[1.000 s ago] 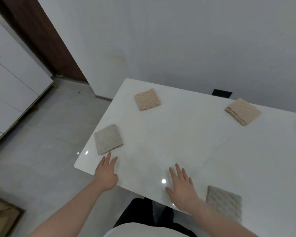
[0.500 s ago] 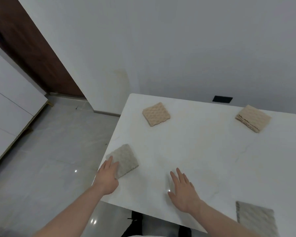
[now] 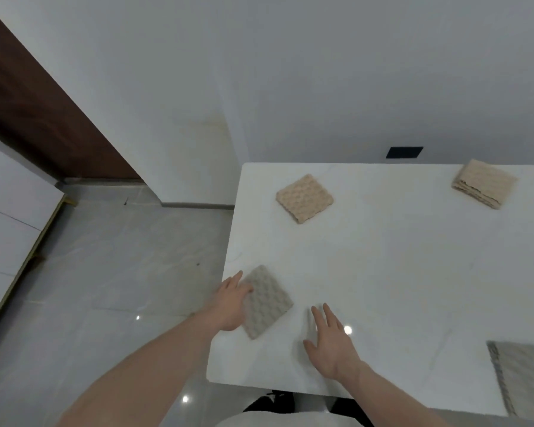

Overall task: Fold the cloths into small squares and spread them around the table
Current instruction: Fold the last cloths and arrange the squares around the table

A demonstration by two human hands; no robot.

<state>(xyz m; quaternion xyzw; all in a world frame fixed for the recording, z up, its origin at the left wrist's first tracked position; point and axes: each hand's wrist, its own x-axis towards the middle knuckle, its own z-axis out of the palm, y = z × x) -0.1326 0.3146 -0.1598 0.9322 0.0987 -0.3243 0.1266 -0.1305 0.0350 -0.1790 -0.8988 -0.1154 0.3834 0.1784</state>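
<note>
White table (image 3: 383, 272), glossy stone-look top with faint veining, rounded near-left corner. Four folded cloths on it, all square, all with a raised waffle-like bumpy weave. Two are grey: the near-left grey cloth (image 3: 267, 302) lies by the table's left edge, turned diamond-wise; the second grey cloth (image 3: 521, 377) sits at the near right, cut off by the frame edge. Two are beige: one beige cloth (image 3: 304, 198) at the far left, its folded layers showing along the near edge; the other beige cloth (image 3: 484, 188) at the far right, thicker, stacked layers plainly visible. All four well apart from each other. Left hand (image 3: 230, 303) rests on the left side of the near-left grey cloth, fingers mostly straight and laid over its edge, not clenched. Right hand (image 3: 329, 340) lies flat on bare tabletop just beside that cloth, fingers extended and slightly spread, holding nothing. Grey tiled floor (image 3: 105, 272) left of the table; a small dark rectangular plate (image 3: 404, 152) on the wall behind.
</note>
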